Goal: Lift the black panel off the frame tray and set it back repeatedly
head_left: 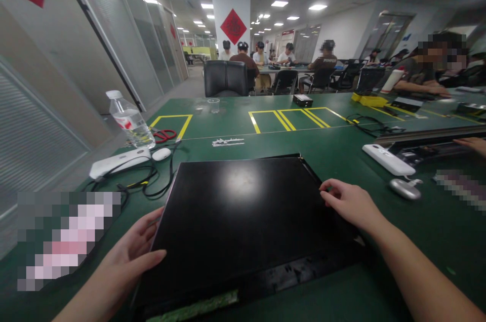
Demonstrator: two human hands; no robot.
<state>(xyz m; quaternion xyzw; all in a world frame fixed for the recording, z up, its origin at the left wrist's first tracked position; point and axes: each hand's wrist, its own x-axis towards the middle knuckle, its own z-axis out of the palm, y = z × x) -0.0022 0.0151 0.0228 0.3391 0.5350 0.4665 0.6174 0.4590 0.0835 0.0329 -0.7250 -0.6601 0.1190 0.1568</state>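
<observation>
A large black flat panel lies on the green table right in front of me, with a strip of green circuit board showing at its near edge. My left hand grips the panel's left edge, thumb on top and fingers curled under the side. At the panel's right edge rests my right hand, fingers bent and fingertips touching the edge.
To the left lie a water bottle, red scissors, a white device and black cables. A white remote-like unit and a mouse sit at right. Another person's hand reaches in. Several people sit at far tables.
</observation>
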